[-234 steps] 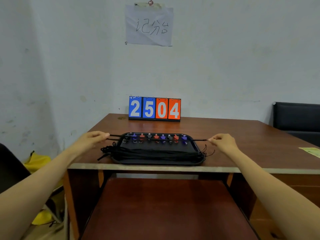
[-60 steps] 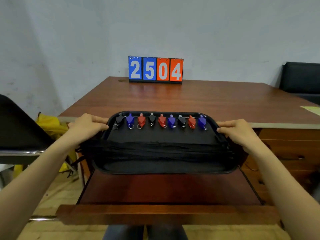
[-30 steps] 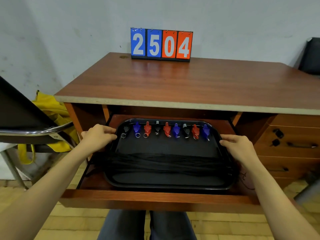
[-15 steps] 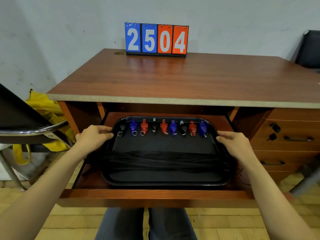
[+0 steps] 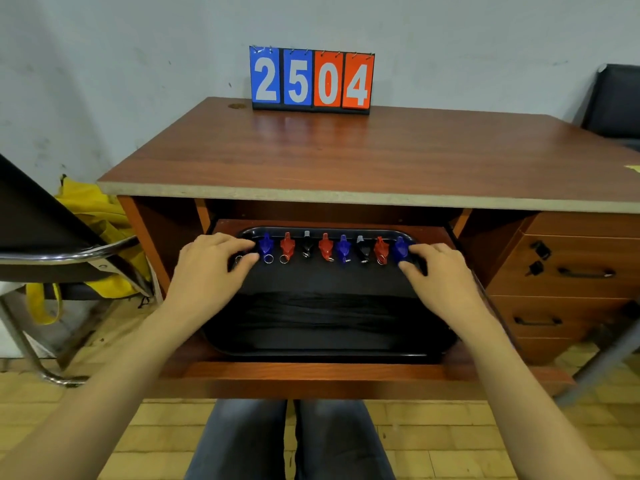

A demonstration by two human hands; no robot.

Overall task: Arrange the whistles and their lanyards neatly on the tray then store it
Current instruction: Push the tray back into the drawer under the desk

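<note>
Arranging looks done: whistles (image 5: 325,247) line the tray's (image 5: 329,351) far rim, lanyards (image 5: 329,313) bundled across it. It sits on the pull-out shelf (image 5: 311,374) under the tabletop (image 5: 346,157). My left grip (image 5: 207,271) and right grip (image 5: 443,275) rest loose-fingered on its far corners, clasping nothing. I judge the shelf not yet pushed in.

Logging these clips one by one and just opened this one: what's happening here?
A person has both hands on a black tray sitting in the pulled-out shelf under the desk: left hand at its far-left corner, right hand at the far right, by a blue whistle. The whistles lie in a row along the far edge, the black lanyards bundled across the middle. The shelf is not yet pushed in.
</note>
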